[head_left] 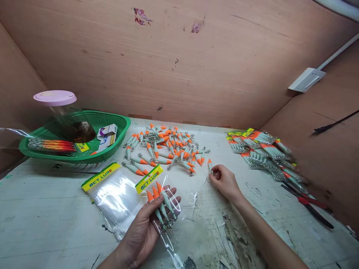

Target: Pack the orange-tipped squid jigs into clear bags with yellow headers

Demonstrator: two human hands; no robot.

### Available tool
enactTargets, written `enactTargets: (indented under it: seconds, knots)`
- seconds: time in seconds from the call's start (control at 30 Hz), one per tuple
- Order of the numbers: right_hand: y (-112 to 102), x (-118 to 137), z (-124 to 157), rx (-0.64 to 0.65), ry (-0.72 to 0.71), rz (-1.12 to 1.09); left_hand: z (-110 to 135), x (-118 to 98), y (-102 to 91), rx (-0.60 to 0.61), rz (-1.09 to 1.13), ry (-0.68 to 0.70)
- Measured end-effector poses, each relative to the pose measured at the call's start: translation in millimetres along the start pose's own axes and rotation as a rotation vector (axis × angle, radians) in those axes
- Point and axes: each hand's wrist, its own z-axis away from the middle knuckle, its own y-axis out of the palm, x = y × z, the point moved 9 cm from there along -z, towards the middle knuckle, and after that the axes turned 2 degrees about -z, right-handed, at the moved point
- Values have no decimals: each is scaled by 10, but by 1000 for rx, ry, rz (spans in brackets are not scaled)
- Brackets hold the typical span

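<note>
My left hand point(146, 228) holds a clear plastic bag point(162, 203) with a yellow header card; several orange-tipped squid lures are inside it. My right hand point(224, 182) pinches one orange-tipped lure point(210, 166) by its hook end on the table, at the near right edge of a loose heap of the same lures point(165, 149). A stack of empty clear bags with yellow "BCT LURE" headers point(112, 190) lies just left of my left hand.
A green basket point(117, 144) at the left holds a pink-lidded clear jar point(66, 116), a filled lure pack and small cards. Filled packs point(266, 153) are piled at the right, with red-handled pliers point(311, 205) near them. Wooden walls enclose the worn white table point(42, 209).
</note>
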Motion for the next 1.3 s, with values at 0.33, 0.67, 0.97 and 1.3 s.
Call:
enactTargets:
  seconds: [0.33, 0.67, 0.97, 1.3]
  knots:
    - [-337, -37, 289, 151, -196, -21, 19, -10, -18, -19, -53, 12]
    - [-235, 65, 541, 13, -222, 58, 11, -19, -24, -41, -71, 14]
    - [-84, 448, 871, -47, -81, 132, 9, -62, -5, -48, -99, 36]
    - [-53, 553, 1051, 20, -220, 40, 4, -29, -13, -24, -97, 27]
